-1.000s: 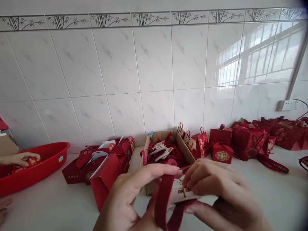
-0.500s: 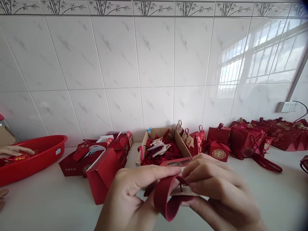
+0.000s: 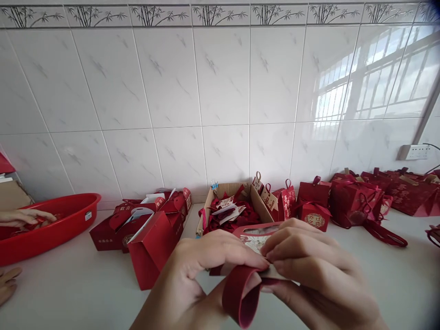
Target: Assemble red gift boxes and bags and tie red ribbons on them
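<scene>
A red gift box [image 3: 256, 236] with gold and white print is held up in front of me, between both hands. From its near side hangs a dark red ribbon loop [image 3: 240, 300]. My left hand [image 3: 202, 266] is closed, pinching the ribbon's base against the box with thumb and index finger. My right hand [image 3: 316, 275] is closed on the box's right edge, fingers on top and thumb beneath. The hands cover much of the box. Just behind it, a cardboard box [image 3: 260, 204] holds red ribbons and several printed tags.
Folded red boxes [image 3: 151, 250] stand to the left. Beyond them, a co-worker's hand [image 3: 29, 217] is in a red basin [image 3: 72, 224]; another hand [image 3: 8, 284] rests below. Red gift boxes [image 3: 312, 206] line the right back, against the tiled wall [image 3: 227, 78]. A socket strip [image 3: 414, 152] is on the wall.
My left index finger has moved down and right onto the ribbon's base. The ribbon loop hangs lower and looks narrower. More of the box's printed face shows.
</scene>
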Demonstrator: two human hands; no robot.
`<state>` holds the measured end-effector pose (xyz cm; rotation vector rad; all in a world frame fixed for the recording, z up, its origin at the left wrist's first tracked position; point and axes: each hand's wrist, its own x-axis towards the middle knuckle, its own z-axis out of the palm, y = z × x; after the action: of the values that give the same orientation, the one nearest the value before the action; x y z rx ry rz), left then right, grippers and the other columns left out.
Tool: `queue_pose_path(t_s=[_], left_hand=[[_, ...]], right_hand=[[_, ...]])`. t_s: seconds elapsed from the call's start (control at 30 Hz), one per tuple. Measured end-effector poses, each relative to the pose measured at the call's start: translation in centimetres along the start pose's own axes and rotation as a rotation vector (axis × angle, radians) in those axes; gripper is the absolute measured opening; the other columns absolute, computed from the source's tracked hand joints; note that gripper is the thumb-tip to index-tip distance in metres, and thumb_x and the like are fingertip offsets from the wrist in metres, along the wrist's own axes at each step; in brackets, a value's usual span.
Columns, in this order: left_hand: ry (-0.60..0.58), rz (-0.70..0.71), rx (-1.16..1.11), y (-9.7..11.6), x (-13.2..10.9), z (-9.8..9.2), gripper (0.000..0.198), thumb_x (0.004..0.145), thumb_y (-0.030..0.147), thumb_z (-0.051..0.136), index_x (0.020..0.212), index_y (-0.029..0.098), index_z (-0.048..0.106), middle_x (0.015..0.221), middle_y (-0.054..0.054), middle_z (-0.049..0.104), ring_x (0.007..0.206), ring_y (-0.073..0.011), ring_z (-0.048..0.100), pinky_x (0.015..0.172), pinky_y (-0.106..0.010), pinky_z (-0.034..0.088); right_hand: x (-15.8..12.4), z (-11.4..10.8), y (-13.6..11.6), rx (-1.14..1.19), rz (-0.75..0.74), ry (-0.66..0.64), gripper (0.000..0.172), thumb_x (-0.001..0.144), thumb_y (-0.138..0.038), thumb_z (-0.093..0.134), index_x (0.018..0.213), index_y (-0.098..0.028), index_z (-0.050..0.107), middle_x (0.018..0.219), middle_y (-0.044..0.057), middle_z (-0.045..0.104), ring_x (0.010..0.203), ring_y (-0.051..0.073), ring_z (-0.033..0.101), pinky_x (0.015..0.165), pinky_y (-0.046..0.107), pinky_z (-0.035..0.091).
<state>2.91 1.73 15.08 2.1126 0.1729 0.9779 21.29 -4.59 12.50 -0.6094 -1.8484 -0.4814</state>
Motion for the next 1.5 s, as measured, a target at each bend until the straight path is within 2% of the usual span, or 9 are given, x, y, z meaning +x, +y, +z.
queue_pose_path(t_s=[0.13, 0.33, 0.47, 0.6, 0.8, 1.0, 1.2, 1.33, 1.5], left_hand=[[0.032, -0.052, -0.013, 0.2, -0.4, -0.2, 0.010, 0.082, 0.023, 0.068, 0.091, 0.026, 0.070, 0.090, -0.002, 0.072, 0.086, -0.0186, 0.069, 0.079, -0.026, 0.058], [-0.103, 0.047, -0.029, -0.3, 0.2, -0.6, 0.021, 0.083, 0.005, 0.061, 0.091, 0.023, 0.066, 0.095, -0.005, 0.070, 0.090, -0.0184, 0.066, 0.084, -0.031, 0.056], [-0.071, 0.206, 0.010, -0.9, 0.7, -0.5, 0.024, 0.082, 0.001, 0.061, 0.086, 0.023, 0.068, 0.084, -0.002, 0.073, 0.087, -0.0180, 0.065, 0.085, -0.033, 0.054], [0.025, 0.343, 0.116, -1.0, 0.8, -0.1, 0.027, 0.083, 0.003, 0.063, 0.091, 0.027, 0.070, 0.087, 0.001, 0.076, 0.084, -0.0170, 0.066, 0.083, -0.033, 0.053], [0.093, 0.580, 0.403, -1.0, 0.5, -0.4, 0.032, 0.077, 0.005, 0.068, 0.100, 0.027, 0.070, 0.092, 0.003, 0.077, 0.085, -0.0183, 0.066, 0.095, -0.036, 0.044], [0.139, 0.577, 0.525, -1.0, -0.2, -0.3, 0.036, 0.076, 0.003, 0.067, 0.101, 0.030, 0.069, 0.093, 0.005, 0.077, 0.083, -0.0184, 0.065, 0.090, -0.038, 0.044], [0.189, 0.587, 0.582, -0.7, -0.3, -0.1, 0.035, 0.075, 0.002, 0.065, 0.097, 0.029, 0.069, 0.089, 0.005, 0.077, 0.081, -0.0184, 0.066, 0.093, -0.039, 0.043], [0.148, 0.587, 0.628, -0.6, 0.1, -0.4, 0.032, 0.077, 0.002, 0.063, 0.096, 0.028, 0.067, 0.088, 0.006, 0.076, 0.080, -0.0159, 0.066, 0.098, -0.037, 0.040], [0.212, 0.515, 0.472, -1.2, 0.4, 0.0, 0.026, 0.081, 0.003, 0.062, 0.093, 0.026, 0.058, 0.083, 0.005, 0.073, 0.077, -0.0144, 0.065, 0.101, -0.036, 0.037]], right_hand=[[0.0, -0.2, 0.1, -0.038, -0.043, 0.007, 0.007, 0.086, -0.011, 0.059, 0.087, -0.018, 0.058, 0.069, 0.004, 0.064, 0.065, 0.017, 0.065, 0.061, 0.033, 0.054], [0.2, -0.5, 0.2, -0.071, -0.150, 0.013, 0.005, 0.084, -0.010, 0.060, 0.084, -0.014, 0.060, 0.064, 0.006, 0.065, 0.067, 0.018, 0.068, 0.061, 0.033, 0.056], [0.2, -0.1, 0.4, -0.094, -0.177, 0.075, 0.004, 0.085, -0.012, 0.059, 0.081, -0.014, 0.060, 0.064, 0.007, 0.066, 0.067, 0.019, 0.069, 0.058, 0.034, 0.056], [0.2, 0.3, 0.7, -0.050, -0.164, 0.159, 0.009, 0.086, -0.012, 0.057, 0.093, -0.015, 0.062, 0.067, 0.007, 0.066, 0.067, 0.020, 0.069, 0.057, 0.034, 0.057], [0.1, -0.4, 0.3, 0.094, 0.012, 0.143, 0.014, 0.085, -0.020, 0.066, 0.097, -0.013, 0.065, 0.074, 0.008, 0.066, 0.070, 0.019, 0.068, 0.062, 0.033, 0.061], [0.8, -1.3, -1.1, -0.017, 0.072, 0.007, 0.014, 0.084, -0.009, 0.062, 0.098, -0.012, 0.065, 0.080, 0.009, 0.068, 0.083, 0.021, 0.068, 0.072, 0.034, 0.060], [0.7, -0.7, -1.4, 0.017, 0.089, 0.007, 0.024, 0.082, 0.001, 0.057, 0.101, -0.012, 0.064, 0.083, 0.008, 0.065, 0.084, 0.021, 0.066, 0.075, 0.036, 0.058], [0.1, -0.2, -1.3, 0.083, 0.090, 0.034, 0.031, 0.080, 0.007, 0.053, 0.104, -0.011, 0.063, 0.086, 0.006, 0.057, 0.085, 0.017, 0.063, 0.074, 0.031, 0.058], [0.0, 0.2, -0.9, 0.083, 0.097, 0.077, 0.032, 0.079, 0.008, 0.052, 0.103, -0.011, 0.062, 0.088, 0.005, 0.052, 0.083, 0.015, 0.060, 0.068, 0.029, 0.056]])
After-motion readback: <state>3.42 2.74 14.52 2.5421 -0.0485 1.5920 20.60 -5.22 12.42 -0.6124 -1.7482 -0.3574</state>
